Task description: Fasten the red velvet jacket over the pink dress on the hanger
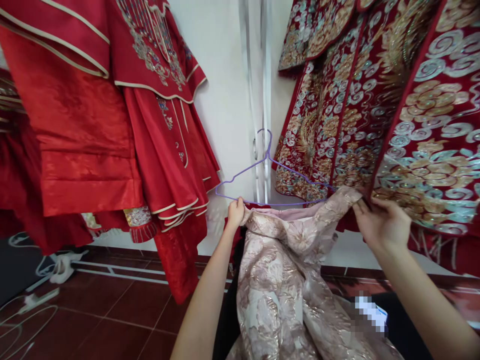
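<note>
A pale pink brocade garment [288, 280] hangs down in front of me from a purple wire hanger [262, 167]. My left hand [235, 212] is closed around the hanger's bottom bar together with the garment's left top edge. My right hand [382, 222] pinches the garment's right shoulder where it meets the hanger's right end. The hanger's hook points up, in front of a white vertical rail [262, 100].
Red satin robes [112, 125] hang at the left, and heavily embroidered red and gold gowns [382, 100] hang at the right, close to my right hand. Below is a dark red tiled floor [112, 320] with white cables [30, 305] at the left.
</note>
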Action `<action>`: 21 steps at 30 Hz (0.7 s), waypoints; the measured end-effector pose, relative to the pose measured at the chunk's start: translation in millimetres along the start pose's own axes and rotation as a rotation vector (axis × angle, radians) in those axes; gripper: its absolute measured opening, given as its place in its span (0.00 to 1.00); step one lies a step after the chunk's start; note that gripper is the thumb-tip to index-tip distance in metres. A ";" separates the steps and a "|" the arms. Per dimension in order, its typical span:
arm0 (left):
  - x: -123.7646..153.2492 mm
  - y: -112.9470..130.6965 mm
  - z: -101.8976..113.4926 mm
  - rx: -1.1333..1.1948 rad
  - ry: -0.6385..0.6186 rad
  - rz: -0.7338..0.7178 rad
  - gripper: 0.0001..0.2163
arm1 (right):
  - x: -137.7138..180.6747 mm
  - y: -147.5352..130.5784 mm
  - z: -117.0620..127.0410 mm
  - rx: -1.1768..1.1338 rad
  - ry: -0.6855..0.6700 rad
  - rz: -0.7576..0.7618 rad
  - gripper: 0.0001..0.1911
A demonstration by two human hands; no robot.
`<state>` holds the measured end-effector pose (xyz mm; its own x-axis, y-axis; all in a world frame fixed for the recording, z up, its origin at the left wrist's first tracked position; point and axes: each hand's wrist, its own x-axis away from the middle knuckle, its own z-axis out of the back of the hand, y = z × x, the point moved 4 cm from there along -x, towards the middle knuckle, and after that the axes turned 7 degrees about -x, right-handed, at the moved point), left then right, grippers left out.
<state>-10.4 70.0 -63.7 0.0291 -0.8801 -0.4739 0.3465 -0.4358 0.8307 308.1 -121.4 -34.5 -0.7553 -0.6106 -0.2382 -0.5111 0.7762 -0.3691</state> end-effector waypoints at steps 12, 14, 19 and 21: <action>2.8 -6.8 -7.3 0.033 -0.030 -0.004 0.20 | -25.3 17.8 -59.5 0.328 -0.334 -0.002 0.11; 6.2 -7.2 -12.6 0.079 -0.041 0.007 0.20 | -18.3 24.1 -77.7 0.464 -0.494 0.027 0.14; 14.9 -8.3 -22.9 0.129 -0.051 0.039 0.20 | -13.6 50.7 -84.6 0.767 -0.681 0.096 0.12; 16.2 -8.3 -23.3 0.125 -0.054 0.036 0.20 | -21.5 54.5 -70.8 0.892 -0.618 0.165 0.10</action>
<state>9.0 63.7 -85.1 -0.0127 -0.9029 -0.4297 0.2266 -0.4212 0.8782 267.5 -54.9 14.2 -0.3240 -0.6764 -0.6615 0.2454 0.6152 -0.7492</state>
